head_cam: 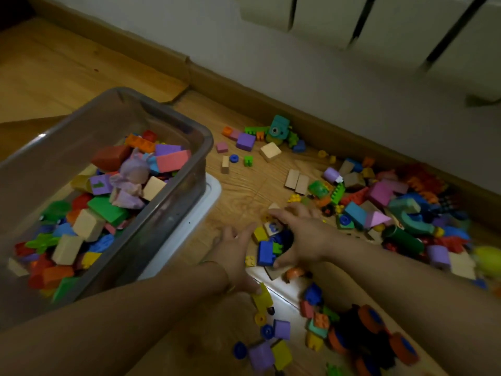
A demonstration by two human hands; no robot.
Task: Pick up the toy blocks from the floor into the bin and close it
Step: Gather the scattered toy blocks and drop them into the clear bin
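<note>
A translucent grey bin (pixel 173 123) stands at the left, well filled with coloured toy blocks (pixel 108 210). It sits on a white lid (pixel 208 196). More blocks lie scattered on the wooden floor (pixel 252 183). At the centre, a small cluster with a blue block (pixel 265 253) and a yellow block (pixel 259 234) lies between my hands. My left hand (pixel 235 251) is flat beside the cluster on its left, fingers straight. My right hand (pixel 303 234) cups the cluster from the right, with fingers curled over the top and the thumb below it.
A dense heap of blocks (pixel 401 210) lies along the skirting board (pixel 271 101) at the right. A teal toy (pixel 279 128) sits at the back. More blocks and orange-wheeled pieces (pixel 374 318) lie near my right forearm. A radiator (pixel 379 20) hangs on the wall.
</note>
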